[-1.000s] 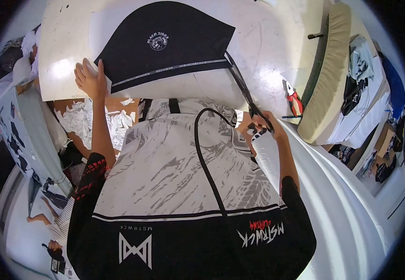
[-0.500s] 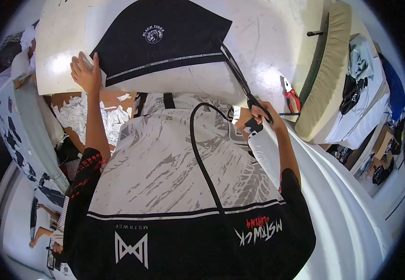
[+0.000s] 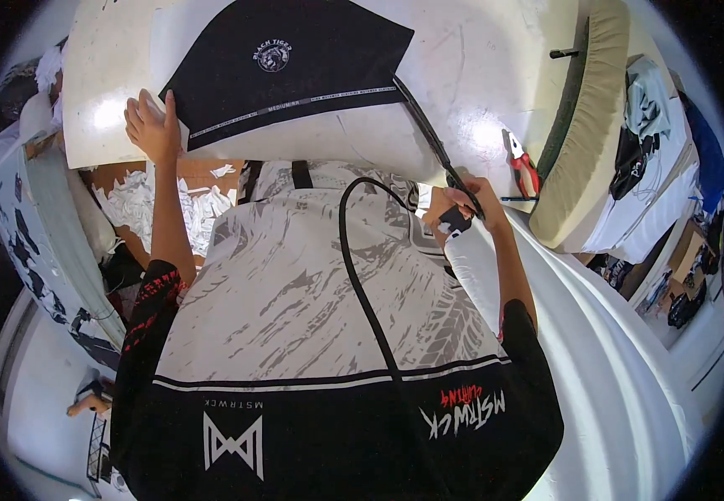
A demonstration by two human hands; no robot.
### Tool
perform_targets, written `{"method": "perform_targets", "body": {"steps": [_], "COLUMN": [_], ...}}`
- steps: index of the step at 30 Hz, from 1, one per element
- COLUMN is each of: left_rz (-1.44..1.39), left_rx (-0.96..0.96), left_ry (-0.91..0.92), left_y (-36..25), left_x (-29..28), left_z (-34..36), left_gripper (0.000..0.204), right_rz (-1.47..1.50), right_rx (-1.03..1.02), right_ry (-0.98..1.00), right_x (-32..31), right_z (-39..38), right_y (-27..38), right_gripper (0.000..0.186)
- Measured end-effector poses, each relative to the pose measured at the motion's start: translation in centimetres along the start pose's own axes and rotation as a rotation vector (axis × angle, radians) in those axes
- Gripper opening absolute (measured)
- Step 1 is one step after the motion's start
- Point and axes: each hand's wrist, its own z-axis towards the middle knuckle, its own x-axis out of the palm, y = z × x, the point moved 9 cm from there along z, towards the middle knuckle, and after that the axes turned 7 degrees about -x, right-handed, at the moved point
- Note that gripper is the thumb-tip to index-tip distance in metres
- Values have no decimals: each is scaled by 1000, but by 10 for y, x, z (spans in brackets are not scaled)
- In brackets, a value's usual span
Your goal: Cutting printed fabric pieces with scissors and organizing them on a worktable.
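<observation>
A piece of black fabric (image 3: 320,67), cut in a sleeve-like shape with a round white emblem and a grey printed band, lies flat on the white table (image 3: 470,50). My left hand (image 3: 155,127) rests at its left corner, fingers spread and thumb against the edge. In my right hand (image 3: 479,200) is a pair of long black scissors (image 3: 430,134). Their blades look closed together, and the tips touch the fabric's right edge at the end of the printed band. My fingers partly hide the handles.
Red-handled pliers (image 3: 523,167) lie at the table's right side, by a long beige padded roll (image 3: 589,125). Below the table's front edge, white scraps (image 3: 141,204) fill a brown box. Folded clothes (image 3: 647,104) are piled at right; another person's arm (image 3: 88,406) shows at lower left.
The scissor blades have come together, their tips still at the fabric's right edge. My left hand stays at the corner. The person at lower left has shifted.
</observation>
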Motion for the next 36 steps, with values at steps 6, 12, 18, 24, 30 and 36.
{"method": "perform_targets", "body": {"steps": [6,12,18,24,30,36], "left_rz": [55,33,39,43,80,65], "left_rx": [33,27,10,13,15,8], "left_ry": [-53,-33,-21,-10,-31,-37], "left_y": [-1,-6,1,-7,-11,-9], "left_x": [-3,-2,-2,-1,-7,-8], "left_z": [-2,1,-1,1,-3,-4], "left_gripper": [71,71,73,73,69,70], "right_rz": [51,56,8,61,135,225], "right_rx": [36,23,12,42,20,16], "right_ry": [-26,-32,-26,-77,-39,-16], "right_x": [0,-1,6,6,21,27], "right_z": [-3,-5,-5,-11,1,10], "right_y": [6,1,10,-13,0,42], "right_gripper": [35,30,34,44,45,37]}}
